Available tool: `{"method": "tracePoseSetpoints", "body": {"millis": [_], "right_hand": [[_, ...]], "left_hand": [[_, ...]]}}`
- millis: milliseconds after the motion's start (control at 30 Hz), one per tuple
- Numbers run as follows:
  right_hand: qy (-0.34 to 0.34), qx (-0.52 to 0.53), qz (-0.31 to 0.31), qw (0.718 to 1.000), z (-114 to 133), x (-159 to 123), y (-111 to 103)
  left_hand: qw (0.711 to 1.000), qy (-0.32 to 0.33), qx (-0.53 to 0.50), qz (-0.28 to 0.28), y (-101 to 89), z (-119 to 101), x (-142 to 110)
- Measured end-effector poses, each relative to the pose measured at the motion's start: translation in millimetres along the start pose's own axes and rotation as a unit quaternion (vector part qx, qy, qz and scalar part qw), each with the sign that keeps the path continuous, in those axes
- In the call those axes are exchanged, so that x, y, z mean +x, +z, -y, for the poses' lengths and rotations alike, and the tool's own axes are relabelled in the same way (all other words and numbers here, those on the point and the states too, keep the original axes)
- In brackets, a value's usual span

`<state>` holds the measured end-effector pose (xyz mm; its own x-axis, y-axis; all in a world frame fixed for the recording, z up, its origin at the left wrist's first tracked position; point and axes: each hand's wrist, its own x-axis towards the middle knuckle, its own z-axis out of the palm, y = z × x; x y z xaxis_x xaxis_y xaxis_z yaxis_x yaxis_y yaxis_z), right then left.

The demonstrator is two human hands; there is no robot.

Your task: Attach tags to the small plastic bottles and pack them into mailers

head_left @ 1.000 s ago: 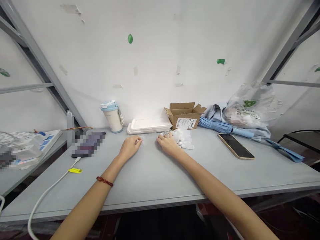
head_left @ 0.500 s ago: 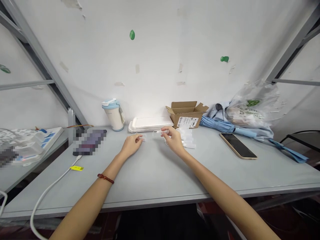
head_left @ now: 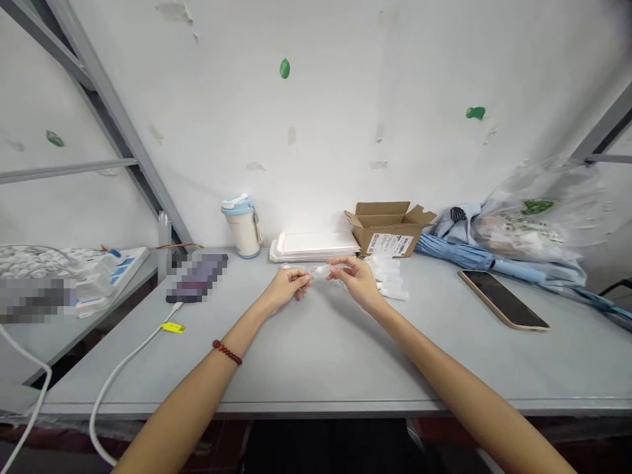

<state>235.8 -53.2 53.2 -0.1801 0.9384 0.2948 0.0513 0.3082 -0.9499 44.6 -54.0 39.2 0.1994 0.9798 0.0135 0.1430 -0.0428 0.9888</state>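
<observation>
My right hand point(head_left: 358, 283) pinches a small white tube-shaped piece point(head_left: 322, 269) between thumb and fingertips, above the grey table. A thin white loop or string runs from that piece toward my left hand point(head_left: 287, 289). The left thumb and forefinger are pressed together at the loop's end; their exact hold on it is too small to make out. Several similar white pieces point(head_left: 390, 280) with loops lie on the table just beyond my right hand. Another thin white loop shows behind my left fingers.
A stack of white flat trays point(head_left: 316, 245) stands by the wall, between a cream cup with blue lid point(head_left: 243, 227) and an open cardboard box point(head_left: 390, 236). A folded blue umbrella point(head_left: 454, 250) and a phone point(head_left: 503, 299) lie right. A white cable point(head_left: 133, 355) crosses the left side.
My left hand has come off the tabletop toward the right hand and now meets the loop. The white piece sits between both hands. The view has shifted slightly left.
</observation>
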Motion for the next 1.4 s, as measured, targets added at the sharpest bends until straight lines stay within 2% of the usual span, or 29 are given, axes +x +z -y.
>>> {"method": "tracePoseSetpoints", "body": {"millis": [200,433,567,700,1400], "right_hand": [[0.000,0.004,-0.004,1.000,0.0,0.5,0.2],[-0.017,0.013,-0.008,1.000,-6.3,4.2,-2.8],[-0.024,0.035,0.017,0.999,-8.9,5.2,-2.0],[-0.025,0.053,0.042,0.997,-9.4,4.3,-0.3],[-0.003,0.092,0.046,0.995,-11.6,3.6,0.1]], "left_hand": [[0.996,-0.023,-0.082,-0.011,-1.3,-1.0,-1.2],[0.998,-0.034,-0.061,0.006,-1.4,-4.5,-3.8],[0.996,-0.031,-0.078,-0.014,-2.1,-3.6,-3.1],[0.996,-0.029,-0.084,-0.001,-3.6,-1.2,-2.4],[0.995,-0.040,-0.093,0.012,-2.7,-2.3,-4.3]]}}
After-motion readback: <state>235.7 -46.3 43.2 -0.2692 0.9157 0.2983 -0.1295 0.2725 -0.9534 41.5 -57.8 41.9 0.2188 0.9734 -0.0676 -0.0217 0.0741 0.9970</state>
